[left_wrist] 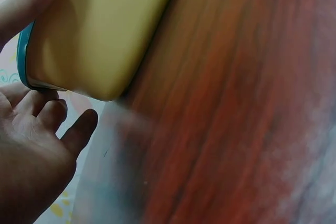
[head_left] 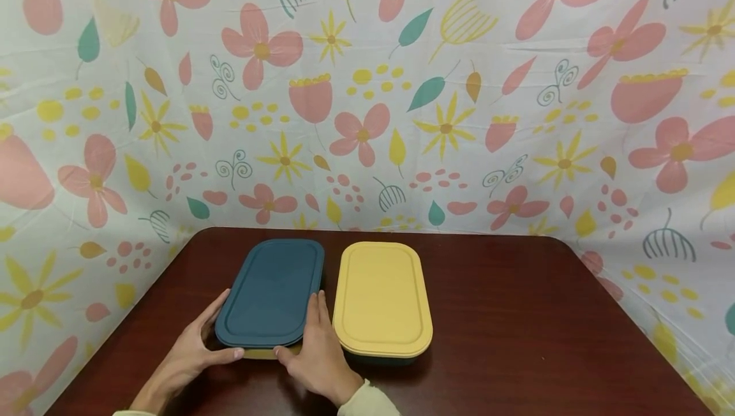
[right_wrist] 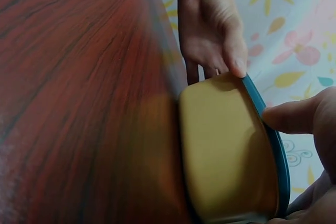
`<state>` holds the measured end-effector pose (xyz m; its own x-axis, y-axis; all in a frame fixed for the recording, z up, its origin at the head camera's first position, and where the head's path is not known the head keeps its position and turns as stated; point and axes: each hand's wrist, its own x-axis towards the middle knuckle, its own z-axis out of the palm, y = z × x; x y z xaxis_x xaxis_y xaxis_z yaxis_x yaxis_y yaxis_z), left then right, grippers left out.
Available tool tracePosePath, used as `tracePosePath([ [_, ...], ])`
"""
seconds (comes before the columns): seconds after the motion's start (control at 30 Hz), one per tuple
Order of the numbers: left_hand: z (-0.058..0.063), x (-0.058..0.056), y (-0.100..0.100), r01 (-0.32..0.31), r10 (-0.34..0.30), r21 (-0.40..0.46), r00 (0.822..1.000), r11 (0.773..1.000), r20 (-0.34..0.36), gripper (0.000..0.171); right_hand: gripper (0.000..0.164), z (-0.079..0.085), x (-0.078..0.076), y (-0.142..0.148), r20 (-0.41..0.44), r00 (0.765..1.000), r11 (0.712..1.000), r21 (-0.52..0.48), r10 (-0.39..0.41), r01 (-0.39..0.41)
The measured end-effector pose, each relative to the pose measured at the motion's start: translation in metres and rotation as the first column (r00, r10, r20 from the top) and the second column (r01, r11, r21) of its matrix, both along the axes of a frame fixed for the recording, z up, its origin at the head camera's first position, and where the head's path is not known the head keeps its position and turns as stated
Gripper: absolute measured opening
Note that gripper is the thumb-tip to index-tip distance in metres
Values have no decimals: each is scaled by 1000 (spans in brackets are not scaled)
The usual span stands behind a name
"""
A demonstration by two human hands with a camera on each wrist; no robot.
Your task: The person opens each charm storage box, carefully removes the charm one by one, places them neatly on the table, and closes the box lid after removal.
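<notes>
A yellow rectangular food container (right_wrist: 226, 145) with a dark blue lid (head_left: 272, 291) stands on the table, its long side pointing away from me. My left hand (head_left: 191, 349) grips the near left corner, thumb at the front rim and fingers along the left side. On the near right corner, my right hand (head_left: 323, 355) holds in the same way, its thumb (right_wrist: 291, 116) against the lid's edge in the right wrist view. The lid lies flat over the box. To the right stands a second container, dark-bodied, with a yellow lid (head_left: 381, 295), close by my right hand.
The dark reddish-brown wooden table (head_left: 517, 326) has rounded far corners. Behind it and at both sides hangs a white flower-patterned cloth (head_left: 356, 193).
</notes>
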<state>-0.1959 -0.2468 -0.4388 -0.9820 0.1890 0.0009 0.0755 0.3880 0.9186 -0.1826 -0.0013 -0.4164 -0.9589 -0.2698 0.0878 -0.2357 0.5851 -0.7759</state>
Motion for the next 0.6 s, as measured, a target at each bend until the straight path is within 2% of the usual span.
tracePosePath([
  [0.33,7,2,1,-14,15,25,1000,1000,-7,95,99,10,3,-2,-68,998,999,47,-15,18],
  [0.6,18,2,6,-13,13,78,1000,997,-3,98,99,18,5,-1,-57,998,998,58,-20,23],
])
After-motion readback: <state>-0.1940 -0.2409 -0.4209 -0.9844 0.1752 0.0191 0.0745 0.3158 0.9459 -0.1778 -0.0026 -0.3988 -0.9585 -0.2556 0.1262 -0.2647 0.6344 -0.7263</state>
